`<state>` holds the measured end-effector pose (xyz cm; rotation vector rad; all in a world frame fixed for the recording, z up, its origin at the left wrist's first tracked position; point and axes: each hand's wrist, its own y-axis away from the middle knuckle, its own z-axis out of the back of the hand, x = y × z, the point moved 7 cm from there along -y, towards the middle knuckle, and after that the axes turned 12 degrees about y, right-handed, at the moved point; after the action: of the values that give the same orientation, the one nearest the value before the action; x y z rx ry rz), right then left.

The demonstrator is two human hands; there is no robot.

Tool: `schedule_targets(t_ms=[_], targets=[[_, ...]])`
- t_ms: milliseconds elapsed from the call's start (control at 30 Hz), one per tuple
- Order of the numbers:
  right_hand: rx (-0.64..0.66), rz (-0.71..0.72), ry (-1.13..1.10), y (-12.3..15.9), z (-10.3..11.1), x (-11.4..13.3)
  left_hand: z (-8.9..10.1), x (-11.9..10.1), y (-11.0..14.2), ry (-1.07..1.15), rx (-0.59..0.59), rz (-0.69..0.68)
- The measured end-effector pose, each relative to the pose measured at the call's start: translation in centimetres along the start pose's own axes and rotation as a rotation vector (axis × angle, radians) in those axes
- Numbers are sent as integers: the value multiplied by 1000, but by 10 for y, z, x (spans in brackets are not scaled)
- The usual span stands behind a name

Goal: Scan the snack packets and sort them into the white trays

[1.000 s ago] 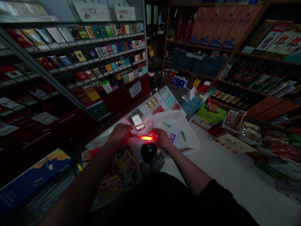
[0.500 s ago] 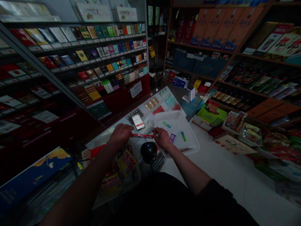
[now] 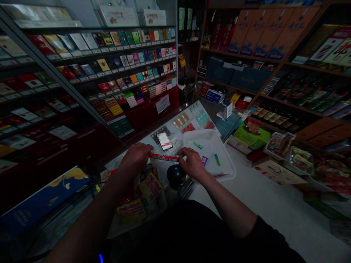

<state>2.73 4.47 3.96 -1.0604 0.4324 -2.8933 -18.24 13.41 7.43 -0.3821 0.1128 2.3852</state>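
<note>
**Red stick packet pinched between both hands, over the counter**

I have my left hand [image 3: 135, 159] and right hand [image 3: 192, 163] closed on opposite ends of a slim red-and-white packet [image 3: 163, 157]. My knuckles hide the exact pinch. The packet lies level above the glass counter [image 3: 192, 117], at the near-left edge of a white plastic tray [image 3: 211, 131]. A black dome scanner [image 3: 176, 176] sits just below it. In the tray lie a small green packet [image 3: 197, 145], a purple packet [image 3: 204, 160] and a green stick [image 3: 217, 159]. A clear bag of colourful packets [image 3: 153, 215] sits under my left forearm.
</note>
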Motion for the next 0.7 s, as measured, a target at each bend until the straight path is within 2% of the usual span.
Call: schedule_targets(t_ms=[167, 333, 567, 700], targets=[[95, 49, 36, 15, -2, 28, 7, -2, 21, -88, 13, 38], [253, 171, 119, 43, -26, 62, 7, 4, 42, -118, 53, 86], [586, 307, 245, 77, -79, 96, -17, 11, 67, -144, 179, 188], [637, 290, 223, 88, -99, 94, -35, 12, 78, -137, 228, 193]])
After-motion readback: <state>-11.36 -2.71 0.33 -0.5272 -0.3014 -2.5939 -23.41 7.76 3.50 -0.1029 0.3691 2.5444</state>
